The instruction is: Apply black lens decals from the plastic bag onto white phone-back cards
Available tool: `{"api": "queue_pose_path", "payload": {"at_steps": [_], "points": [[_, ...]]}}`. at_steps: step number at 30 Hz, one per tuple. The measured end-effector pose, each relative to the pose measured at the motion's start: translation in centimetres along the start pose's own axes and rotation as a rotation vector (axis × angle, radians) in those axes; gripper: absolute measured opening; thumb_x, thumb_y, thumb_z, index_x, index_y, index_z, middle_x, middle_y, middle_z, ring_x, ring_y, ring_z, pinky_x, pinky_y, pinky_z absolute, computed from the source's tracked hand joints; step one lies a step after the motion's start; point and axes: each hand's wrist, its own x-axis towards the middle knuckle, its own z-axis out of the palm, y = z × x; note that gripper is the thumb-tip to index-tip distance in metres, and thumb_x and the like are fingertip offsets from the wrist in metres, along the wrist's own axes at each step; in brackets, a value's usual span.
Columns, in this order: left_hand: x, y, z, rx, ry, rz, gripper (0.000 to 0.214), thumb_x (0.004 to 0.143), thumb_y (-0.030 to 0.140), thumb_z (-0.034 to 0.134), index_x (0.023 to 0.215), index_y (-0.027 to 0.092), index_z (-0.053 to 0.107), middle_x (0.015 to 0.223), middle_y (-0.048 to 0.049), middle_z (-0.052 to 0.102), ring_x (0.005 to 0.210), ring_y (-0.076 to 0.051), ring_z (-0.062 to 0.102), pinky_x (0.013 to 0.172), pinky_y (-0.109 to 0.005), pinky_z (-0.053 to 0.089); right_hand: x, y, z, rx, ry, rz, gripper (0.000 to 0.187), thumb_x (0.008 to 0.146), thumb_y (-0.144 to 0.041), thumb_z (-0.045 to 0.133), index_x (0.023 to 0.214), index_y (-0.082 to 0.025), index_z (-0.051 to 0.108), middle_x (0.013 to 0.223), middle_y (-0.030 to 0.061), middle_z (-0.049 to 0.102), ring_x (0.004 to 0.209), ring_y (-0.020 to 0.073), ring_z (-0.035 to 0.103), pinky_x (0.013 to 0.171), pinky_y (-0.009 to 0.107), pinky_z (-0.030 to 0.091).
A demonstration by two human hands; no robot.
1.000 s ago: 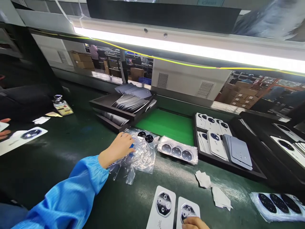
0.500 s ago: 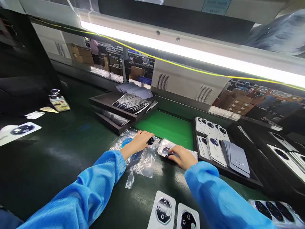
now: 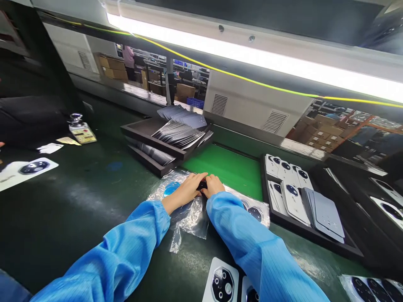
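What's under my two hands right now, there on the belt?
Both the left hand and right hand rest on a crumpled clear plastic bag, pinching a small black round part between them. A blue patch shows through the bag. Anything else beneath the palms is covered.

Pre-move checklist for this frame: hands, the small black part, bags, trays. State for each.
1. Left hand on the clear plastic bag: ok, it rests on the film.
2. Right hand meets the left at a small black part: ok, both touch it.
3. Which hand actually grips that part: cannot tell, fingers cover it.
4. Second bag of round black lens pieces within reach: ok, beside the right sleeve.
5. Tray of white back covers seated flat on the belt: ok.
6. Finished covers at the near edge: partly cut off, cannot tell.
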Motion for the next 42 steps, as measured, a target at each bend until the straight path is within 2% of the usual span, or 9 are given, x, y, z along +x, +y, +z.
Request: {"api": "queue_pose_path", "payload": {"at_steps": [7,13,21,24,28,36,39,42], "points": [[-0.4,0.6,0.4,-0.054,0.06,-0.029,0.039,0.093,0.029,0.061,0.129,0.018,0.051,0.127,-0.0095,0.055,0.113,-0.027,0.056,0.096,-0.051,0.047,0.5,0.7,1.9,0.082,0.029,-0.028,0.034,0.09,-0.026,0.065,0.122,-0.017,0.055,0.124,0.0081,0.057,0.113,0.0242,0.057,0.093,0.046,0.05],[-0.5,0.5,-0.2,-0.124,0.101,-0.061,0.035,0.096,0.028,0.058,0.128,0.018,0.052,0.123,-0.0089,0.057,0.108,-0.025,0.059,0.094,-0.048,0.049,0.5,1.3,3.2,0.156,0.1,-0.063,0.035,0.089,-0.024,0.065,0.121,-0.017,0.054,0.125,0.008,0.054,0.109,0.0233,0.057,0.09,0.043,0.051],[-0.1,0.0,0.2,-0.213,0.171,-0.172,0.033,0.097,0.031,0.057,0.126,0.016,0.052,0.111,-0.007,0.061,0.087,-0.018,0.064,0.078,-0.037,0.056,0.1,0.9,2.7,0.153,0.105,-0.058,0.038,0.086,-0.025,0.069,0.119,-0.016,0.055,0.126,0.0086,0.053,0.112,0.0248,0.055,0.091,0.045,0.05],[-0.2,-0.3,0.4,-0.219,0.194,-0.216,0.032,0.097,0.032,0.058,0.124,0.016,0.053,0.11,-0.0069,0.061,0.088,-0.018,0.064,0.078,-0.038,0.056,0.1,0.7,2.5,0.115,0.091,-0.029,0.038,0.086,-0.026,0.069,0.12,-0.016,0.055,0.127,0.0089,0.052,0.113,0.0252,0.054,0.092,0.045,0.05],[-0.2,-0.4,0.4,-0.216,0.189,-0.245,0.031,0.097,0.033,0.058,0.122,0.016,0.055,0.107,-0.0065,0.062,0.088,-0.019,0.064,0.078,-0.038,0.056,0.0,0.3,1.7,0.039,0.057,0.009,0.038,0.086,-0.026,0.07,0.119,-0.016,0.056,0.128,0.0091,0.053,0.113,0.0251,0.054,0.091,0.044,0.05],[-0.4,-0.4,0.4,-0.188,0.161,-0.289,0.03,0.097,0.033,0.057,0.121,0.015,0.054,0.103,-0.0054,0.063,0.084,-0.017,0.064,0.076,-0.036,0.056,-1.1,-0.2,-1.0,-0.077,0.015,-0.048,0.03,0.086,-0.021,0.067,0.114,-0.015,0.058,0.124,0.0086,0.055,0.11,0.0234,0.056,0.088,0.04,0.051],[-0.4,-0.1,0.3,-0.17,0.16,-0.286,0.03,0.097,0.031,0.056,0.122,0.015,0.053,0.101,-0.0049,0.062,0.083,-0.017,0.063,0.076,-0.036,0.055,-2.3,0.6,-2.9,-0.078,0.047,-0.055,0.031,0.087,-0.02,0.064,0.116,-0.013,0.056,0.124,0.013,0.055,0.115,0.026,0.054,0.089,0.039,0.05],[-0.3,0.7,-0.5,-0.133,0.154,-0.243,0.028,0.097,0.022,0.049,0.125,0.016,0.048,0.1,-0.0045,0.06,0.087,-0.019,0.062,0.081,-0.039,0.053,-5.0,2.2,-5.2,-0.061,0.111,-0.064,0.034,0.087,-0.021,0.06,0.12,-0.014,0.054,0.122,0.0138,0.056,0.117,0.027,0.053,0.093,0.039,0.049]]}}
